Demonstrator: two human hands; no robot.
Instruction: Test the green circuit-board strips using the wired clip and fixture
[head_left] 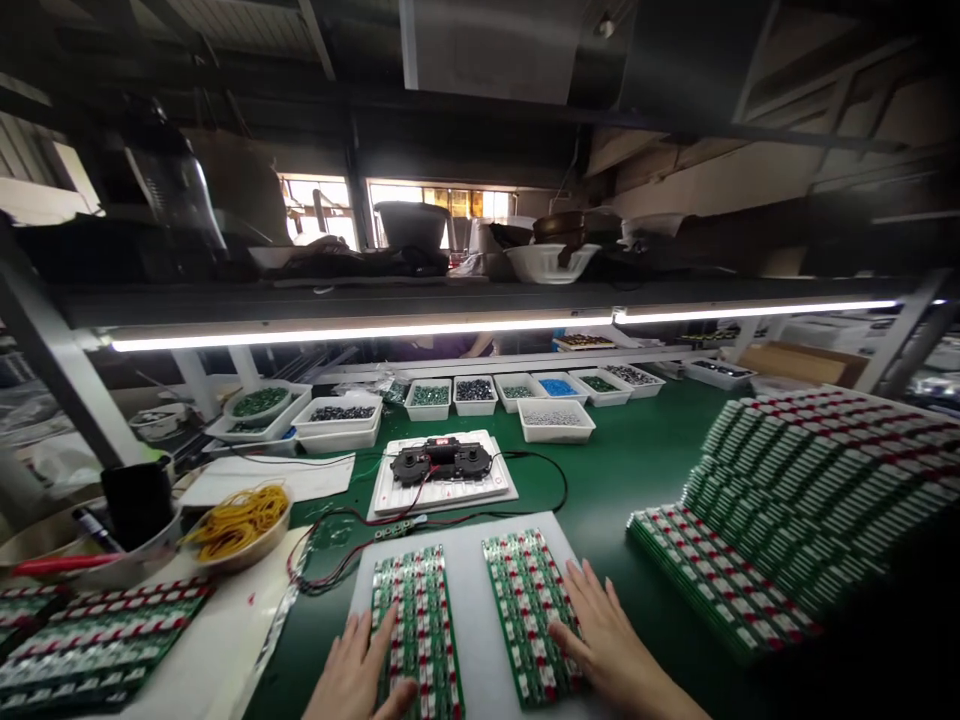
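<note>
The open left hand (356,665) and open right hand (611,645) are touching two circuit panels (420,630) (529,610), already bearing red-and-white parts, on a pale mat (471,600); stacked boards (795,500) are rising at right, their completion unclear, component trays (555,434) lining the desk (622,470) beyond.

Two hands (611,640); two panels (416,630) on pad (474,600); two lamp tubes (375,330); back-row trays (430,411), likely six.

On the shelf, a white bowl (553,262) stands beside other containers. Below it, a long lamp (360,331) is shining. At the left, yellow rubber bands (241,522) lie in a round bowl (259,550), near a black cup (139,502).
</note>
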